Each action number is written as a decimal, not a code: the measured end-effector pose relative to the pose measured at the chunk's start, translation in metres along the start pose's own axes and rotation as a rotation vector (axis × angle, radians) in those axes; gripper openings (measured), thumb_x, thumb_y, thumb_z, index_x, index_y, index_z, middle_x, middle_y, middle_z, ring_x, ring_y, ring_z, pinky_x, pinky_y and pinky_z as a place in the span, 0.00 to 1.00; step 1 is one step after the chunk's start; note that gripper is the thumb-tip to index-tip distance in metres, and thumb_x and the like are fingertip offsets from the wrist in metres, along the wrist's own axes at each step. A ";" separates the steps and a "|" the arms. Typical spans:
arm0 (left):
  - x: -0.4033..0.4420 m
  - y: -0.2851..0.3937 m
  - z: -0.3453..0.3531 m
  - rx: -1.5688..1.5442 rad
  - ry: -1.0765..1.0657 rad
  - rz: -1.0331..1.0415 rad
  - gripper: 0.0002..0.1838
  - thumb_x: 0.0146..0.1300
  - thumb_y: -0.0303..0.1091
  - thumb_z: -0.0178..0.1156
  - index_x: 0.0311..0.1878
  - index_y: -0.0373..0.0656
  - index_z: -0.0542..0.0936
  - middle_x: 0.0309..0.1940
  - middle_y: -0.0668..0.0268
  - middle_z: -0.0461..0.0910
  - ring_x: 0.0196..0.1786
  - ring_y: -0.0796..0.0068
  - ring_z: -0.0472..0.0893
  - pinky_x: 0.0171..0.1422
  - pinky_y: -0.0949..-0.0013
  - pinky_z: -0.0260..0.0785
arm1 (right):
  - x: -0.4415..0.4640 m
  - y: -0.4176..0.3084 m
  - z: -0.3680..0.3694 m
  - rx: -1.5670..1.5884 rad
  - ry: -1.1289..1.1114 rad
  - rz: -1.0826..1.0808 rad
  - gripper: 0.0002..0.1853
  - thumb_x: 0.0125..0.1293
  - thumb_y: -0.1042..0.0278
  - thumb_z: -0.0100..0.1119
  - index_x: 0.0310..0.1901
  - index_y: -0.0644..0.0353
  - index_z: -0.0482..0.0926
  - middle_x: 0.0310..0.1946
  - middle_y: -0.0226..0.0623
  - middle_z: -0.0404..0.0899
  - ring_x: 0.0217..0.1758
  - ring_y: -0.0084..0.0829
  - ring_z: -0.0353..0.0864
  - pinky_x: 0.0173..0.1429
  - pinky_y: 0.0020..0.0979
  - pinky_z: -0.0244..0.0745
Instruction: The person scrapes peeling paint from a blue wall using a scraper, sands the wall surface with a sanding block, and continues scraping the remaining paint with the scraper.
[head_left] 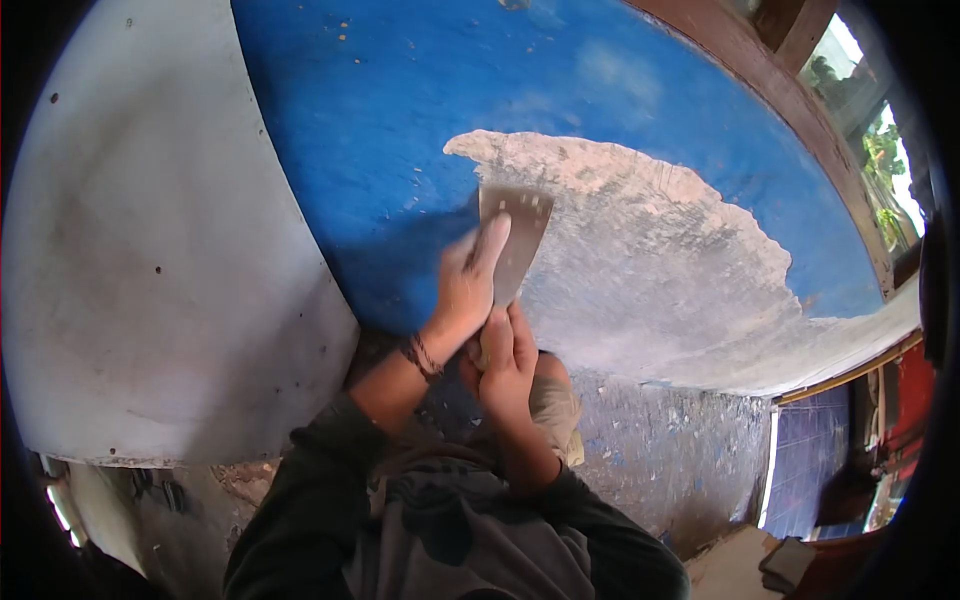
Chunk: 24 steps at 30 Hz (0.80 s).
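Note:
A wide scraper [522, 245] points up the wall, its blade edge at the left part of a bare, grey-white patch [650, 250]. Blue paint [390, 110] surrounds the top and left of that patch with a ragged border. My left hand [467, 290] grips the blade from its left side, thumb laid along the face and the other fingers mostly hidden behind it. Lower down, my right hand [510, 365] is closed around the handle, which is largely covered by the fingers. Whether the blade edge touches the wall is hard to tell.
On the left stands a large pale panel [160, 220] with small screw marks. A brown wooden window frame [800, 110] runs along the upper right. Paint flakes speckle the floor [660, 450] below the wall. At the right is a blue tiled surface [815, 465].

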<state>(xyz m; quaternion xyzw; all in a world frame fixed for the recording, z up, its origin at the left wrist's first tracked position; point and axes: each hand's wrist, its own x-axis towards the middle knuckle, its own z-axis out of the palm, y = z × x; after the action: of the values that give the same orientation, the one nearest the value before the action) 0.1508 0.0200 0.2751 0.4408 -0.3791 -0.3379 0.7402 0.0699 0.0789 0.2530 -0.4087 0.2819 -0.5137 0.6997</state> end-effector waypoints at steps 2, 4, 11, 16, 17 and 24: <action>-0.006 -0.032 -0.011 0.023 -0.016 -0.120 0.21 0.66 0.50 0.53 0.27 0.41 0.75 0.21 0.75 0.71 0.22 0.87 0.68 0.24 0.78 0.60 | -0.003 0.007 -0.007 -0.018 0.031 0.037 0.16 0.72 0.60 0.42 0.57 0.55 0.68 0.17 0.21 0.64 0.12 0.12 0.57 0.14 0.17 0.52; -0.010 -0.016 -0.004 -0.013 0.002 -0.131 0.23 0.66 0.51 0.54 0.25 0.40 0.74 0.19 0.75 0.68 0.22 0.88 0.65 0.25 0.78 0.60 | -0.006 0.004 -0.013 -0.108 0.012 0.054 0.16 0.72 0.58 0.43 0.55 0.54 0.69 0.18 0.25 0.66 0.12 0.16 0.61 0.14 0.18 0.54; -0.055 -0.033 -0.026 0.145 -0.114 -0.500 0.18 0.63 0.46 0.59 0.32 0.38 0.72 0.20 0.67 0.74 0.17 0.84 0.70 0.16 0.77 0.63 | -0.029 -0.028 -0.092 -0.363 0.017 0.016 0.18 0.64 0.73 0.50 0.55 0.58 0.64 0.19 0.25 0.67 0.14 0.14 0.62 0.16 0.18 0.55; -0.103 -0.091 -0.026 0.238 -0.037 -0.559 0.15 0.62 0.40 0.60 0.38 0.36 0.72 0.25 0.64 0.76 0.20 0.82 0.74 0.21 0.77 0.67 | -0.044 -0.084 -0.120 -0.978 -0.080 -0.026 0.23 0.55 0.82 0.54 0.56 0.65 0.69 0.30 0.29 0.74 0.24 0.15 0.69 0.24 0.17 0.63; -0.109 -0.087 -0.013 0.311 -0.042 -0.288 0.15 0.63 0.38 0.58 0.43 0.35 0.72 0.32 0.61 0.76 0.29 0.79 0.76 0.30 0.75 0.70 | -0.044 -0.095 -0.116 -0.990 -0.076 -0.015 0.23 0.55 0.82 0.54 0.56 0.65 0.69 0.30 0.29 0.74 0.24 0.15 0.69 0.24 0.17 0.63; -0.093 -0.033 0.061 -0.070 -0.242 0.073 0.32 0.70 0.38 0.45 0.69 0.30 0.47 0.70 0.45 0.42 0.74 0.58 0.42 0.74 0.61 0.38 | -0.019 -0.159 -0.058 -0.845 -0.143 -0.252 0.18 0.55 0.87 0.52 0.50 0.69 0.74 0.51 0.40 0.68 0.40 0.27 0.80 0.37 0.23 0.81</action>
<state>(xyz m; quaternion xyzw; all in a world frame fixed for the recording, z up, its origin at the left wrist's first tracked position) 0.0483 0.0607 0.2407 0.3565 -0.4695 -0.3744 0.7157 -0.0606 0.0590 0.3599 -0.7241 0.3661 -0.4053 0.4211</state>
